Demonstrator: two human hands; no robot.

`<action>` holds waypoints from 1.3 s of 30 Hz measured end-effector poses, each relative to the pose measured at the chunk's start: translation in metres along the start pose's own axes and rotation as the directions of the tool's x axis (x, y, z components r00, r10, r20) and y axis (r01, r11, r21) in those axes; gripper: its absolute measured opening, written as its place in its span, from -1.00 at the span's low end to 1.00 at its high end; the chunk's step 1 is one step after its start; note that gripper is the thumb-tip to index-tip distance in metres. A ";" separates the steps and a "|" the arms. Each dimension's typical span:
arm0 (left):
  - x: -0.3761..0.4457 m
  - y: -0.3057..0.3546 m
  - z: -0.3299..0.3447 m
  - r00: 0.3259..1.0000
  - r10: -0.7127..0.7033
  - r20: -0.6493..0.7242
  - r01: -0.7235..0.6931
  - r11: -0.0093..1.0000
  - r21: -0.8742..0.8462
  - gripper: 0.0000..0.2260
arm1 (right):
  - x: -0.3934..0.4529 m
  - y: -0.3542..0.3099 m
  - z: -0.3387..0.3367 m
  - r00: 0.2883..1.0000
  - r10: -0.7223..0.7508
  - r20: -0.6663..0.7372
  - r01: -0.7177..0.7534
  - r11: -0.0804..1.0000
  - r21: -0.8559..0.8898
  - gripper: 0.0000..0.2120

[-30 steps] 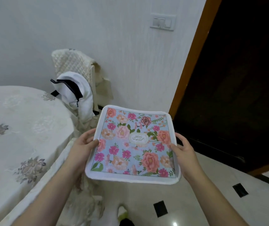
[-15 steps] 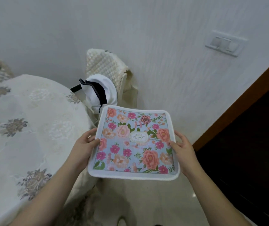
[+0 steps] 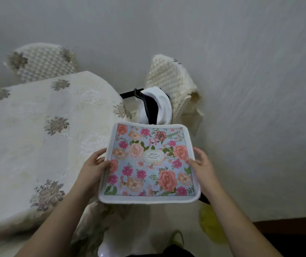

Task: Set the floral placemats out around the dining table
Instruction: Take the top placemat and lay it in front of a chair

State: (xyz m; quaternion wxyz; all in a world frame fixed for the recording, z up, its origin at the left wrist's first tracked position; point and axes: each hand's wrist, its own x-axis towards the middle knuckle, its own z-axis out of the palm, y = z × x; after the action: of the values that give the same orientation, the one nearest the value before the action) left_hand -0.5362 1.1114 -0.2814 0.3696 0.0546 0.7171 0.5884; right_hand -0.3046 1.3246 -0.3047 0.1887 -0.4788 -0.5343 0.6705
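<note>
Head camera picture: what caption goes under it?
Both hands hold a floral placemat beside the table.

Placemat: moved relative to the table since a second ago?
Yes. The placemat now overlaps the table edge on its left; earlier it was clear to the table's right.

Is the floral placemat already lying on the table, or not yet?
Not yet: both hands, left hand and right hand, hold the placemat beside the table.
</note>
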 end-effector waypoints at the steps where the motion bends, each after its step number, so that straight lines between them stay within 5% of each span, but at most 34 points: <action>1: 0.001 0.002 0.005 1.000 -0.004 -0.024 0.004 1.000 -0.019 -0.74 | 0.012 -0.005 -0.003 1.000 0.002 0.030 -0.002 1.000 -0.008 -0.63; 15: 0.018 -0.009 -0.014 0.939 -0.073 -0.335 -0.018 0.965 -0.261 -0.72 | 0.127 -0.057 0.059 0.924 0.030 0.382 0.063 0.971 -0.229 -0.61; 32: 0.057 -0.036 -0.120 0.746 -0.191 -0.638 -0.164 0.875 -0.455 -0.73 | 0.200 -0.092 0.276 0.726 0.179 0.664 0.189 0.877 -0.443 -0.59; 39: 0.049 -0.045 -0.143 0.615 -0.236 -0.752 -0.300 0.812 -0.500 -0.73 | 0.207 -0.099 0.370 0.585 0.210 0.784 0.392 0.773 -0.499 -0.60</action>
State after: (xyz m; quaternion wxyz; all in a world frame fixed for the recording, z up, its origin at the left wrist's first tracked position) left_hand -0.6405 1.0080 -0.3386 0.0034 -0.3111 0.5869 0.7475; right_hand -0.7397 1.3199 -0.3178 -0.2081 -0.1255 -0.7760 0.5821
